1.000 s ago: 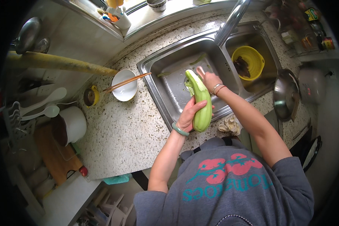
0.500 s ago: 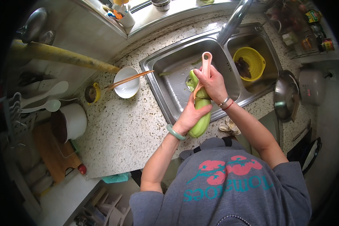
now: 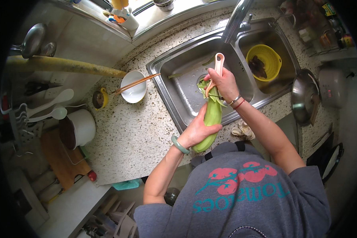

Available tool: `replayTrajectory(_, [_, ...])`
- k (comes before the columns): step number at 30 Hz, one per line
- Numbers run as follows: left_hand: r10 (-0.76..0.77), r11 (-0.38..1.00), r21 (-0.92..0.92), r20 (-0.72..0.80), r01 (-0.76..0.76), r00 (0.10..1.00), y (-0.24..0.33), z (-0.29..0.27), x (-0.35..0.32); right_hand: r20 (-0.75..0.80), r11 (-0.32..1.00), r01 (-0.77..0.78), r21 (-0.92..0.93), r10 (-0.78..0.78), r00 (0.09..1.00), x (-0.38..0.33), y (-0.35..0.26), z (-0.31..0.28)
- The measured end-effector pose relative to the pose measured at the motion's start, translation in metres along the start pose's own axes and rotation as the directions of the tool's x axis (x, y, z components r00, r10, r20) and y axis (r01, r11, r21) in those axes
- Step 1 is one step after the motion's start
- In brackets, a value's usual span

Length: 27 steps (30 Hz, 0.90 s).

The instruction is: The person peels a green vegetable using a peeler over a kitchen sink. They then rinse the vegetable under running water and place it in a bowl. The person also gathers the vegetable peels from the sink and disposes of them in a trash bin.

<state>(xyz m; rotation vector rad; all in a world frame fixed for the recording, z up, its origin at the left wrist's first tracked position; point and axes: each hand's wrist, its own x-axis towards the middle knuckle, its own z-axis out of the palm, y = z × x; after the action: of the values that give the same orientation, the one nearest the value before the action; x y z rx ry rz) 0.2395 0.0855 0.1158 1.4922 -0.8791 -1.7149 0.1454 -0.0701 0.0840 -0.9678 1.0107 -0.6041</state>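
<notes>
Over the sink [image 3: 174, 85], left hand [image 3: 194, 131] fingers grip the green gourd's [image 3: 211, 119] lower end. Right hand [image 3: 225, 81] fingers clasp a pale peeler [image 3: 217, 65] against its top.

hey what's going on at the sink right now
A person is peeling a long pale-green gourd over the left basin of a steel sink. The left hand grips its lower end; the right hand works a pink-handled peeler near the top. Green peel strips lie in the basin.
</notes>
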Motion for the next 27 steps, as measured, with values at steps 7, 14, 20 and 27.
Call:
replayTrajectory(7, [-0.079,0.991,-0.101,0.094,0.088,0.992,0.002,-0.006,-0.007,0.002,0.980,-0.200,0.000,0.200,0.980,0.029,0.023,-0.009])
replayTrajectory(14, [-0.080,0.884,-0.440,0.197,0.161,0.977,0.006,-0.012,-0.014,-0.242,0.968,-0.192,-0.164,0.149,0.959,0.070,0.044,-0.043])
replayTrajectory(20, [-0.082,0.875,-0.477,0.013,0.078,0.997,-0.013,-0.016,0.010,-0.147,0.996,-0.064,-0.054,0.056,0.988,0.029,0.026,-0.017])
replayTrajectory(27, [0.027,0.933,-0.356,-0.064,-0.048,0.998,0.004,-0.001,0.021,-0.100,0.990,0.071,-0.119,-0.083,0.992,-0.012,0.017,0.006])
